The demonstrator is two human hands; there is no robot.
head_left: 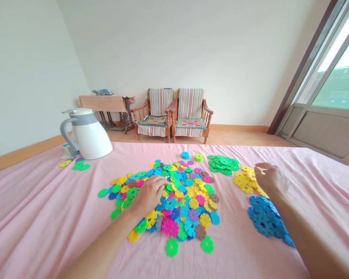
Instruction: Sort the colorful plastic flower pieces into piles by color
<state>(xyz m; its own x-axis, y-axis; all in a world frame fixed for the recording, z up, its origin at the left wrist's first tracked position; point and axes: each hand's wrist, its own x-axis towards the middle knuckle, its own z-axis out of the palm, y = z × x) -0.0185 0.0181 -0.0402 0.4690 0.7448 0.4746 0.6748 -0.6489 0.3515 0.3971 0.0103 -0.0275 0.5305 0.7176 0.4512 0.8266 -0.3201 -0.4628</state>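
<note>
Nearest to my camera are two forearms (104,241). Left hand (149,195) bends its fingers (161,181) onto the mixed pile of discs (192,203), in the middle of the pink surface (235,252); whether they grip one, I cannot tell. Right hand (269,179) has its fingers parted, at the yellow pile (244,180), and its forearm hides part of the blue pile (263,217) from me. Beyond lies the green pile (223,165); far left stands a white jug (93,136).
</note>
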